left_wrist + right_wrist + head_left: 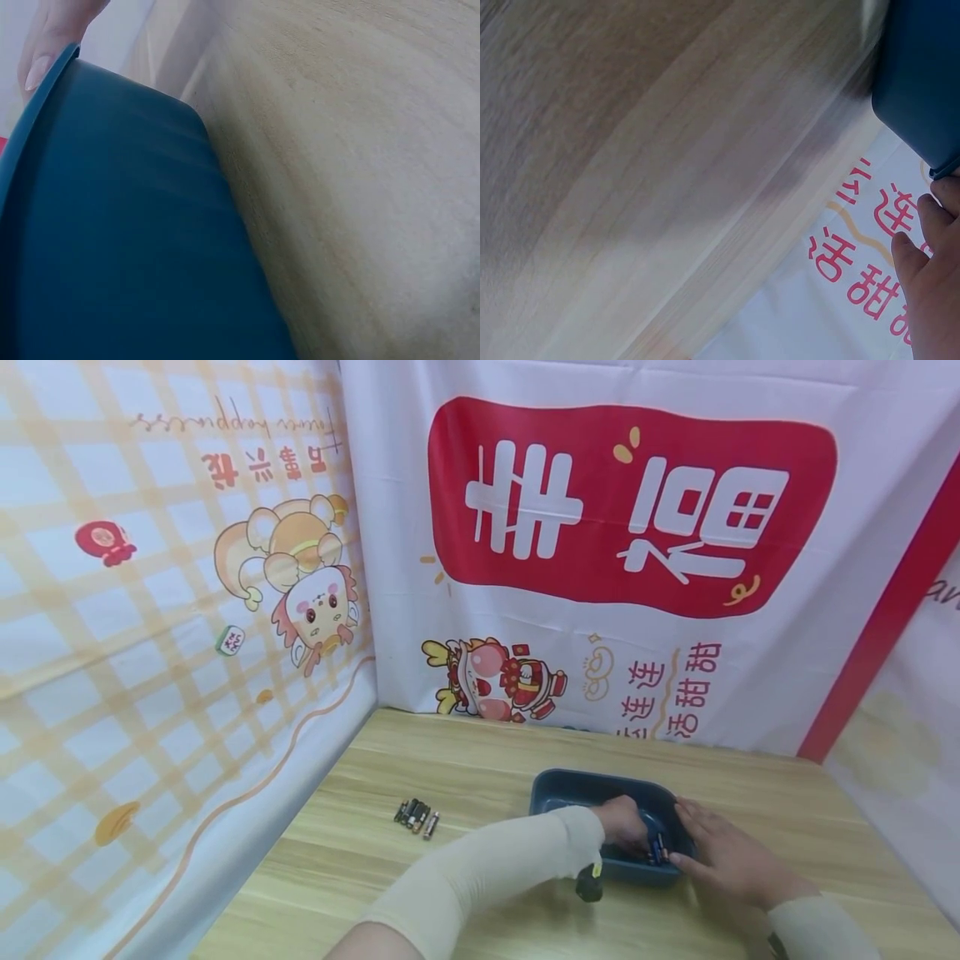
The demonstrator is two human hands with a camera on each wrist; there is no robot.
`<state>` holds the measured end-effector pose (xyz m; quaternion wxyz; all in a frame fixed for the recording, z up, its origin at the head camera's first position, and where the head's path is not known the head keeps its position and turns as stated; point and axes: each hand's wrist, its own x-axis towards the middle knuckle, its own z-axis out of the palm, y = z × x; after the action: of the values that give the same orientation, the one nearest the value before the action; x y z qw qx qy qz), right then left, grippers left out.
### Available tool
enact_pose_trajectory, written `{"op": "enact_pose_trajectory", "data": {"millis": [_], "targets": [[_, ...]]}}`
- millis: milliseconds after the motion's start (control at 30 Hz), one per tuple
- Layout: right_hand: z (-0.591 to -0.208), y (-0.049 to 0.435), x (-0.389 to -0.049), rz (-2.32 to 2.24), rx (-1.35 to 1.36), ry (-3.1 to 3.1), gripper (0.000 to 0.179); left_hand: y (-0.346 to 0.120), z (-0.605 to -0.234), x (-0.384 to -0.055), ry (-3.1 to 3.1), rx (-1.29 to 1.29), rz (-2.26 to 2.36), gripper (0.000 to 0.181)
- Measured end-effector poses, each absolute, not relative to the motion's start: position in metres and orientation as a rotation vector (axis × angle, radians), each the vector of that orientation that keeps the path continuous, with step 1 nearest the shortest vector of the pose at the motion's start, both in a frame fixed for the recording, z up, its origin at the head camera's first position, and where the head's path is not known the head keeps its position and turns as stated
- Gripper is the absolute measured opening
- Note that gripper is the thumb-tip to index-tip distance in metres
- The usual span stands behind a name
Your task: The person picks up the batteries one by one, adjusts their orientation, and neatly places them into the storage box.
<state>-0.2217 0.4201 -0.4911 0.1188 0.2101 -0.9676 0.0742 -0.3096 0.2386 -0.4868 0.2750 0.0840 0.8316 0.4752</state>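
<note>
A dark blue plastic bin [558, 785] stands on the table, with a few small batteries [659, 850] in its near right corner. My left hand [624, 823] reaches down inside it, fingertips right by those batteries; I cannot tell whether they pinch one. My right hand [731, 858] rests against the bin's right end, fingers extended along the rim and thumb near the front corner. In the right wrist view, the fingers [911, 259] of this hand reach to the rim. In the left wrist view, a thumb [45, 60] lies at the rim above the bin's outer wall [135, 217].
Left of the bin, several batteries [414, 815] lie side by side on the wooden table [337, 885]. A white printed cloth [405, 635] hangs along the back edge, and a checked cloth [150, 710] hangs on the left. A dark wrist device [590, 883] hangs below the left sleeve.
</note>
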Motion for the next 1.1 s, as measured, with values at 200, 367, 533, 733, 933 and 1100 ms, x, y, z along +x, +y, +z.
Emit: {"op": "enact_pose_trajectory", "data": {"millis": [200, 367, 533, 733, 933, 1100], "targets": [[-0.49, 0.419, -0.221, 0.203, 0.6, -2.858, 0.078, 0.228, -0.481, -0.306, 2.248, 0.299, 1.225, 0.012], [-0.489, 0.417, -0.22, 0.207, 0.583, -2.88, 0.079, 0.208, -0.471, -0.312, 2.209, 0.419, 1.185, 0.004], [-0.489, 0.418, -0.221, 0.202, 0.593, -2.862, 0.079, 0.185, -0.458, -0.321, 2.083, 0.482, 1.282, 0.017], [-0.493, 0.42, -0.222, 0.218, 0.56, -2.892, 0.079, 0.151, -0.443, -0.33, 1.993, 0.533, 1.312, 0.015], [-0.492, 0.42, -0.221, 0.241, 0.584, -2.879, 0.078, 0.121, -0.429, -0.331, 1.999, 0.564, 1.306, 0.018], [-0.491, 0.419, -0.222, 0.221, 0.617, -2.845, 0.077, 0.098, -0.418, -0.33, 2.05, 0.566, 1.264, 0.015]]}}
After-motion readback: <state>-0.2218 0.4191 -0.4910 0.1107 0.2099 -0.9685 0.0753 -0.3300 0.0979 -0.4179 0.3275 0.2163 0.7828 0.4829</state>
